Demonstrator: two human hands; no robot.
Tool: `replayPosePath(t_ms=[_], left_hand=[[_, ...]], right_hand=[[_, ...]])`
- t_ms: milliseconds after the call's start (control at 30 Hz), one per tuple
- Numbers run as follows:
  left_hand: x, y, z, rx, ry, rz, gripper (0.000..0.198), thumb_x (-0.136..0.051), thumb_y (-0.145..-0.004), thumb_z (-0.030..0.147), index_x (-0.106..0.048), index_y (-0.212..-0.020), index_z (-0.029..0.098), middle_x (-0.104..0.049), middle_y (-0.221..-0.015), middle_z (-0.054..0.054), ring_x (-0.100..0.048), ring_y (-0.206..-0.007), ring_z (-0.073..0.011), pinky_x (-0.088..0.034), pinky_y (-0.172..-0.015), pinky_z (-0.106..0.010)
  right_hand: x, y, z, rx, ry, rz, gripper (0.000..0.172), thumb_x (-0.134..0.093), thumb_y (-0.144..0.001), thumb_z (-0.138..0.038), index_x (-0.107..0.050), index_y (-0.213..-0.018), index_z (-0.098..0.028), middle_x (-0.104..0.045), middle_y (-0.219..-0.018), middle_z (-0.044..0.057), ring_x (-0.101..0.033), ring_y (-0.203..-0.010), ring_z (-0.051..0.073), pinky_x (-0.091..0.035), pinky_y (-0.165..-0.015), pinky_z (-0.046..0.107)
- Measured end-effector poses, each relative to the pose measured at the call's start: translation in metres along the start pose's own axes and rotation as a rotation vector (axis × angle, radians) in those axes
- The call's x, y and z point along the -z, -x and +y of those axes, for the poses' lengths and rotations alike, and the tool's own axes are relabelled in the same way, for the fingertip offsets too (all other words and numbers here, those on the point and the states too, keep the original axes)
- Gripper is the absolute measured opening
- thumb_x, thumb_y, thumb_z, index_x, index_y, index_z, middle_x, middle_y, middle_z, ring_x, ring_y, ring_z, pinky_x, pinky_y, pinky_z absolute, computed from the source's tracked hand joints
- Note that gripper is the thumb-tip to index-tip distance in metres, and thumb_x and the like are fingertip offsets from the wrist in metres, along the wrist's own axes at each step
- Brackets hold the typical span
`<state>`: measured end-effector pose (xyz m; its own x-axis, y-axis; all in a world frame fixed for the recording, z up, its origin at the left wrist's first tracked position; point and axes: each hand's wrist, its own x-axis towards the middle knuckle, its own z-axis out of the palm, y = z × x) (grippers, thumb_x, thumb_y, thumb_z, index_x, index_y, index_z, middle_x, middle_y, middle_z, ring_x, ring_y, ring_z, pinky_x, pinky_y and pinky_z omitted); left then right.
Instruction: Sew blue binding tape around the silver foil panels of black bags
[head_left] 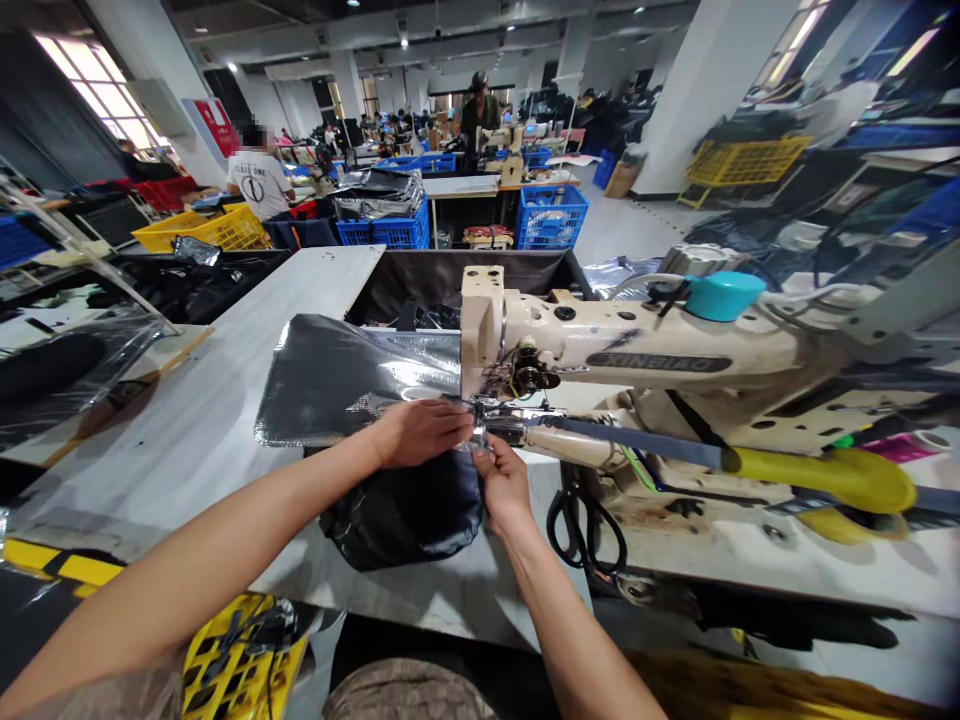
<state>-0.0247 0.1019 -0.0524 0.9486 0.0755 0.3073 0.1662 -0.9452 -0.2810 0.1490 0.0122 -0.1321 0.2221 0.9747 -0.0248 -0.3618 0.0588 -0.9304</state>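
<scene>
**Item:** silver-faced black sheet (352, 380), a thin coated film or cloth, spread on the tabletop left of and beyond the fingers, with one end gathered between both hands at a cream post-bed sewing machine (637, 345).

**Handling:** light, soft and slick by the look of it. It will likely slide on the tabletop and crease easily, so the best hold is at the gathered end, close to the fingers, not out on the loose sheet.

**Grip:** left hand (420, 433) palm down, its fingers (450, 425) closed over the sheet's edge. Right hand (504, 485) just below, its fingers (491, 462) curled up and pinching a small silvery fold beside the presser foot (480, 412). Both hands appear to be grasping, though the fingers hide the exact hold.

**Below the fingers:** black fabric bundle (405, 515), soft and sagging at the table's edge.

**Right of the fingers:** black-handled scissors (585, 530) lying on the machine table.

**Surface:** pale laminate tabletop (187, 440), running left of the fingers.

**Room:** a large sewing workshop. Well beyond the fingers sit a black-lined bin (450, 280) holding dark material and blue plastic crates (551, 215). A co-worker (480, 110) stands at a far machine, and a person in a white T-shirt (259, 175) stands off to the left. A yellow plastic crate (240, 660) sits low, nearer the body.
</scene>
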Motion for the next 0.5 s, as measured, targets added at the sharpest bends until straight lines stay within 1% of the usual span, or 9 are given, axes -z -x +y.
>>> replayPosePath(t_ms=[100,167,233,333,400,433,500], left_hand=[[-0.005,-0.004,-0.006,0.069,0.002,-0.123,0.035,-0.052,-0.103,0.017,-0.065,-0.135,0.013,-0.068,-0.14,-0.014,-0.06,-0.133,-0.0241,-0.05,-0.114,-0.044],[-0.004,-0.006,-0.005,0.129,-0.009,-0.211,0.042,-0.055,-0.1,0.018,-0.061,-0.141,0.011,-0.064,-0.144,-0.016,-0.058,-0.134,-0.0258,-0.047,-0.115,-0.044],[0.002,-0.007,-0.002,0.163,-0.024,-0.26,0.048,-0.057,-0.097,0.017,-0.058,-0.144,0.011,-0.061,-0.148,-0.016,-0.055,-0.137,-0.0271,-0.044,-0.116,-0.043],[0.021,-0.001,-0.001,0.154,-0.03,-0.251,0.045,-0.052,-0.099,0.014,-0.058,-0.144,0.015,-0.058,-0.152,-0.014,-0.053,-0.139,-0.0274,-0.041,-0.118,-0.044],[0.036,0.007,-0.005,0.118,0.013,-0.262,0.044,-0.045,-0.102,0.013,-0.059,-0.143,0.02,-0.061,-0.147,-0.012,-0.057,-0.131,-0.0267,-0.043,-0.112,-0.043],[0.043,0.011,-0.008,0.099,0.05,-0.283,0.045,-0.044,-0.102,0.013,-0.059,-0.143,0.022,-0.065,-0.141,-0.011,-0.061,-0.123,-0.0262,-0.046,-0.107,-0.042],[0.051,0.019,-0.012,0.093,0.119,-0.334,0.048,-0.043,-0.1,0.014,-0.057,-0.145,0.023,-0.072,-0.122,-0.01,-0.066,-0.104,-0.0253,-0.049,-0.094,-0.04]], right_hand=[[-0.001,-0.004,0.003,0.013,0.03,0.035,0.038,-0.074,-0.079,-0.047,-0.072,-0.103,-0.017,-0.074,-0.084,0.003,-0.062,-0.075,0.019,-0.05,-0.075,0.031],[0.001,0.003,0.007,0.015,0.075,0.039,0.039,-0.072,-0.081,-0.049,-0.07,-0.104,-0.018,-0.073,-0.082,0.002,-0.062,-0.075,0.02,-0.05,-0.073,0.031],[0.006,0.018,0.012,0.012,0.155,0.025,0.039,-0.069,-0.085,-0.05,-0.069,-0.107,-0.018,-0.073,-0.086,0.004,-0.064,-0.079,0.021,-0.051,-0.075,0.032],[0.013,0.043,0.017,0.005,0.295,0.022,0.038,-0.064,-0.091,-0.05,-0.07,-0.111,-0.018,-0.076,-0.098,0.007,-0.067,-0.092,0.025,-0.051,-0.084,0.034],[0.015,0.055,0.017,0.007,0.331,0.038,0.038,-0.061,-0.093,-0.05,-0.071,-0.112,-0.018,-0.076,-0.102,0.008,-0.067,-0.096,0.026,-0.05,-0.088,0.035],[0.014,0.059,0.017,0.009,0.327,0.045,0.039,-0.06,-0.093,-0.05,-0.071,-0.113,-0.018,-0.076,-0.102,0.008,-0.067,-0.097,0.026,-0.05,-0.088,0.035],[0.012,0.062,0.017,0.015,0.305,0.056,0.039,-0.059,-0.094,-0.05,-0.071,-0.113,-0.018,-0.076,-0.102,0.008,-0.066,-0.096,0.026,-0.05,-0.088,0.035]])
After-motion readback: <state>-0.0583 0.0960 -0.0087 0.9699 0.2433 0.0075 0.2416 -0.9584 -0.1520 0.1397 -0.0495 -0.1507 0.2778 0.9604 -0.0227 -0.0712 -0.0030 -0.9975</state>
